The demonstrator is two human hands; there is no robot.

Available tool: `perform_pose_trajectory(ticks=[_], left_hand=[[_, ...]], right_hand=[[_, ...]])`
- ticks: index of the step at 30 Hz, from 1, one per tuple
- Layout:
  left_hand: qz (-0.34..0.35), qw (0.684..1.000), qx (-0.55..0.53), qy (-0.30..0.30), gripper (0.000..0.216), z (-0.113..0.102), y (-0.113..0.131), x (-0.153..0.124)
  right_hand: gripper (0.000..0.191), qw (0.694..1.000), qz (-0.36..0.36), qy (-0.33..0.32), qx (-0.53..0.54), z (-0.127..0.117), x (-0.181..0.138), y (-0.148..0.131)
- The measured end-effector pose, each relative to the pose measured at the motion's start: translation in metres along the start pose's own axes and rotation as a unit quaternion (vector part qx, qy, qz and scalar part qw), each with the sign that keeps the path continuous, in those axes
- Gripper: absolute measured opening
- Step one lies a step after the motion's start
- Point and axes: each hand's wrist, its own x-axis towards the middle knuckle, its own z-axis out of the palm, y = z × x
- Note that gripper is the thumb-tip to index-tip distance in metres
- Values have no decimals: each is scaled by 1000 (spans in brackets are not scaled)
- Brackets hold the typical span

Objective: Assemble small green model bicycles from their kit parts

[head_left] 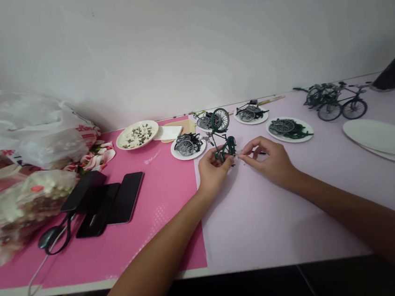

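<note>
My left hand (213, 171) is closed around a small green model bicycle (221, 145), tilted up with one spoked wheel at the top. Just right of it, my right hand (271, 160) pinches thumb and forefinger together by the lower end of the bicycle. Whatever sits between those fingertips is too small to make out. A thin dark piece shows among the right fingers. Behind the hands stand white plates of bicycle parts: a plate with grey wheels (188, 156), a plate with black parts (251, 121) and a plate with green frames (290, 139).
Several finished model bicycles (341, 104) stand at the right, near stacked white plates (387, 140) and a dark cylinder (392, 71). To the left lie a plate of small pieces (138, 135), phones (125, 198), a black box (84, 190) and plastic bags (36, 129).
</note>
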Motion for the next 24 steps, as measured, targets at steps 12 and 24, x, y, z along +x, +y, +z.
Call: perform_pose_trajectory(ticks=[12, 24], left_hand=[[14, 1000, 17, -18, 47, 0, -2, -2], [15, 999, 33, -22, 46, 0, -3, -1]], right_hand=[[17, 999, -18, -27, -12, -4, 0, -2], [22, 993, -80, -55, -65, -11, 2, -5]])
